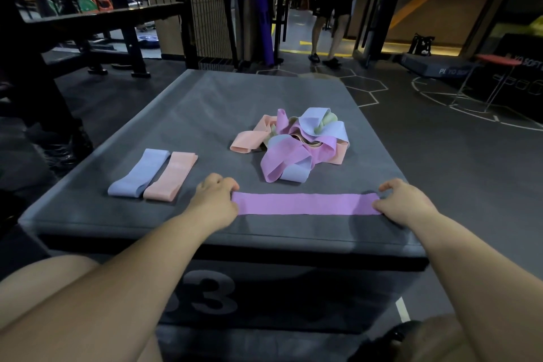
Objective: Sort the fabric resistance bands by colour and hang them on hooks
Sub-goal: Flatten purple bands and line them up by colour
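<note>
**Gym box with 1 pink band pulled flat**

Near the middle of the grey box top sat a tangled pile of bands. Just in front of the pile the pink band lay stretched flat. The left hand pinched its left end and the right hand its right end. Left of the pile, 2 flat bands lay touching, a blue band and a peach band.
</note>
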A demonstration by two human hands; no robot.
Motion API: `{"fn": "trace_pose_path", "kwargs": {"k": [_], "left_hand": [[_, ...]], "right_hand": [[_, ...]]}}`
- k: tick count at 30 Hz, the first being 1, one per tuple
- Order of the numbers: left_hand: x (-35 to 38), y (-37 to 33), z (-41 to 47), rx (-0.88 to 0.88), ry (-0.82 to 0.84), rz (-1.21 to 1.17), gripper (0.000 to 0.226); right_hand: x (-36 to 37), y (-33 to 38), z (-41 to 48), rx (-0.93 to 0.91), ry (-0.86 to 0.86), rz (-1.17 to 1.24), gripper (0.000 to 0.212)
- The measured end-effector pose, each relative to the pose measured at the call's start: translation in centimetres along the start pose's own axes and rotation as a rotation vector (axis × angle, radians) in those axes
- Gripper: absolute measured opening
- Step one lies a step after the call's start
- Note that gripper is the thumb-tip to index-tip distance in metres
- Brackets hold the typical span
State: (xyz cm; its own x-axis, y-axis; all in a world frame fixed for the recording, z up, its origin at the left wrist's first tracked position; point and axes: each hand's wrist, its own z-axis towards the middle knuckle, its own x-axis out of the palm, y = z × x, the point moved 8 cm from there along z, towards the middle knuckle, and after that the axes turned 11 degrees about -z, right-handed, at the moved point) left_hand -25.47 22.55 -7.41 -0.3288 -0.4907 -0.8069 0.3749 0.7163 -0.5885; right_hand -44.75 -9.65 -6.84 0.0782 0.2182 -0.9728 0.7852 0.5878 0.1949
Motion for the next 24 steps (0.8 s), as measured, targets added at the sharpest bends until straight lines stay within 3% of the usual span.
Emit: {"fn": "trace_pose_path", "kwargs": {"k": [5,9,13,16,18,24], "left_hand": [[0.7,-2.4,-0.9,0.190,-0.007,0.108,0.039],[2.6,-3.7,-1.7,0.353,0.071,0.169,0.040],[4.3,-3.9,-2.0,0.420,0.169,0.253,0.050],[5.0,-3.6,-1.9,0.406,0.236,0.295,0.054],[5.2,-3.5,-1.8,0.402,0.260,0.319,0.056],[5.3,-3.3,-1.8,0.400,0.273,0.345,0.058]], "right_hand": [[-0.7,1.8,-0.3,-0.117,-0.144,0.020,0.041],[0.0,6.8,-2.5,-0.471,-0.228,0.012,0.026],[2.3,11.7,-6.1,-0.782,-0.207,-0.104,0.030],[4.5,14.0,-7.7,-0.917,-0.167,-0.199,0.059],[5.7,14.1,-7.5,-0.892,-0.065,-0.280,0.078],[6.1,13.1,-6.6,-0.864,0.042,-0.362,0.103]]}}
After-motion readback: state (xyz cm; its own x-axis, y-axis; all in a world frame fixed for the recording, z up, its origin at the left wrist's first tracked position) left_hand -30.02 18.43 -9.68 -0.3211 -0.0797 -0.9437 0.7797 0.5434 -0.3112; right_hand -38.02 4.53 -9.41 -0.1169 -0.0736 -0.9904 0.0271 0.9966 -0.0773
